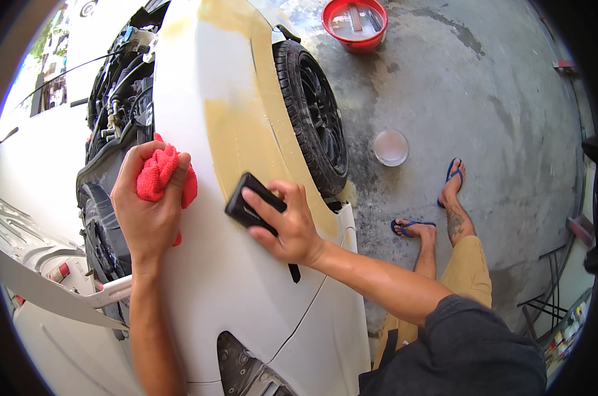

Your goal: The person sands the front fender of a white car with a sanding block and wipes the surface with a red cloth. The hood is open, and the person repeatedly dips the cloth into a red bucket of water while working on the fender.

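White fender (246, 310): two hands, one red cloth (159, 175), one black block (249, 204).

One red cloth (159, 175), one black sanding block (251, 206), one tyre (315, 122), one red basin (355, 23), one clear lid (391, 146), two blue sandals (452, 177).

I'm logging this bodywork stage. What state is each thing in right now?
Left hand: closed around a crumpled red cloth.
Right hand: pressing a black rectangular sanding block flat on the panel.
White car fender: patched with tan filler.
Red round plastic basin: holds water.
Black car wheel: mounted.
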Available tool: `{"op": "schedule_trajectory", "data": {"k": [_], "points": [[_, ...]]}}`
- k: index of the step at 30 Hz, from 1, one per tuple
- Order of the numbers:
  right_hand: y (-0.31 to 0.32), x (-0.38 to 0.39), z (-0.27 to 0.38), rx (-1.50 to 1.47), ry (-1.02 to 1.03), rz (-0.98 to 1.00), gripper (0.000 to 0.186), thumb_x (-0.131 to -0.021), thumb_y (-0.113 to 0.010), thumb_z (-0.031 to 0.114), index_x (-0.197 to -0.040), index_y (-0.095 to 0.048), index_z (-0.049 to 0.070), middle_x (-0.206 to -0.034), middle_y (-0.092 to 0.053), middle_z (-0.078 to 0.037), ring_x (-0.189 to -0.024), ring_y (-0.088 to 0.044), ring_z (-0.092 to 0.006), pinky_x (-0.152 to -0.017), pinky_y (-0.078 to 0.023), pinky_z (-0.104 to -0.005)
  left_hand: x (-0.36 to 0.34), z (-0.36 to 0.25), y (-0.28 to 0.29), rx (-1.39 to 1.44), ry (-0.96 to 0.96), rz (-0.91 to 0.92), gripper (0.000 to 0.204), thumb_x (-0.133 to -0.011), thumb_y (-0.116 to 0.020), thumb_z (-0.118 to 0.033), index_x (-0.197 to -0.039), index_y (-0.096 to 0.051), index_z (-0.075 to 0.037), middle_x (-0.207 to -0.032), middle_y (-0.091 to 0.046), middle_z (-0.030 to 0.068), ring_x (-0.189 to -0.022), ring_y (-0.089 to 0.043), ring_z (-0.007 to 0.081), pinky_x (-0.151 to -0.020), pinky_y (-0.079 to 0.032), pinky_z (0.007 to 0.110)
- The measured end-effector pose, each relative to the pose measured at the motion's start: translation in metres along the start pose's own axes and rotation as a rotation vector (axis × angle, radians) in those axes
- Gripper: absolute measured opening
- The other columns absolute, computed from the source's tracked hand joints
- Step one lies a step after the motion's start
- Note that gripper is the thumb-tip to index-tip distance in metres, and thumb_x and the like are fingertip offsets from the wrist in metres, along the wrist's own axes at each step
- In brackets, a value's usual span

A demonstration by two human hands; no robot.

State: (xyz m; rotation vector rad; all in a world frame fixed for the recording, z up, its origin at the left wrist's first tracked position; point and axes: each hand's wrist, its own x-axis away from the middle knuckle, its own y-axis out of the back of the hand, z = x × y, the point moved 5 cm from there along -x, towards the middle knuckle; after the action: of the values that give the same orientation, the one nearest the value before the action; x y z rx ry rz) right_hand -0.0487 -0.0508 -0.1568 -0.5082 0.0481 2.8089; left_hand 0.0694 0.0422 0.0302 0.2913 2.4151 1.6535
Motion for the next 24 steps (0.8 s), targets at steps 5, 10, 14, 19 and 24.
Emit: {"op": "schedule_trajectory", "data": {"k": [5,10,14,19,24], "points": [[-0.011,-0.097,-0.038,0.033,-0.038,-0.101,0.05,-0.097,-0.072,0.036,-0.142,-0.068,0.017,-0.123,-0.054,-0.023,-0.107,-0.054,-0.0411,-0.098,-0.048,-0.0492,0.001,-0.002,-0.001,0.025,0.0,-0.033,0.032,-0.094,-0.085,-0.025,-0.108,-0.068,-0.002,-0.091,-0.071,0.0054,-0.083,-0.065,0.0146,-0.081,-0.055,0.03],[0.008,-0.011,0.004,-0.008,-0.026,-0.049,0.058,-0.094,-0.076,0.041,-0.147,-0.065,0.019,-0.121,-0.054,-0.016,-0.106,-0.053,-0.0354,-0.098,-0.046,-0.0477,0.0,-0.004,-0.002,-0.013,0.01,0.011,0.031,-0.095,-0.084,-0.024,-0.11,-0.068,-0.003,-0.095,-0.071,0.0059,-0.086,-0.066,0.0138,-0.083,-0.055,0.029],[-0.005,-0.064,-0.044,0.035,-0.053,0.002,0.064,-0.095,-0.075,0.04,-0.151,-0.059,0.016,-0.118,-0.055,-0.017,-0.108,-0.054,-0.0372,-0.098,-0.048,-0.0466,0.001,-0.003,-0.001,0.025,-0.006,-0.008,0.033,-0.094,-0.085,-0.023,-0.113,-0.067,-0.003,-0.097,-0.071,0.0057,-0.087,-0.066,0.0134,-0.084,-0.055,0.029],[-0.004,-0.066,-0.052,0.111,-0.039,-0.087,0.081,-0.096,-0.072,0.046,-0.158,-0.045,0.001,-0.128,-0.055,-0.021,-0.116,-0.052,-0.0392,-0.104,-0.044,-0.0471,0.001,-0.002,-0.003,0.022,0.021,-0.007,0.035,-0.094,-0.085,-0.021,-0.116,-0.067,-0.003,-0.101,-0.071,0.006,-0.091,-0.067,0.0139,-0.086,-0.055,0.029],[0.004,-0.034,-0.047,0.11,0.103,0.053,0.073,-0.096,-0.072,0.049,-0.153,-0.056,0.006,-0.125,-0.053,-0.02,-0.112,-0.053,-0.0376,-0.1,-0.047,-0.0467,0.0,-0.005,-0.001,-0.034,-0.031,-0.009,0.035,-0.093,-0.085,-0.019,-0.118,-0.066,-0.003,-0.102,-0.071,0.0066,-0.091,-0.067,0.0144,-0.087,-0.055,0.03]]}}
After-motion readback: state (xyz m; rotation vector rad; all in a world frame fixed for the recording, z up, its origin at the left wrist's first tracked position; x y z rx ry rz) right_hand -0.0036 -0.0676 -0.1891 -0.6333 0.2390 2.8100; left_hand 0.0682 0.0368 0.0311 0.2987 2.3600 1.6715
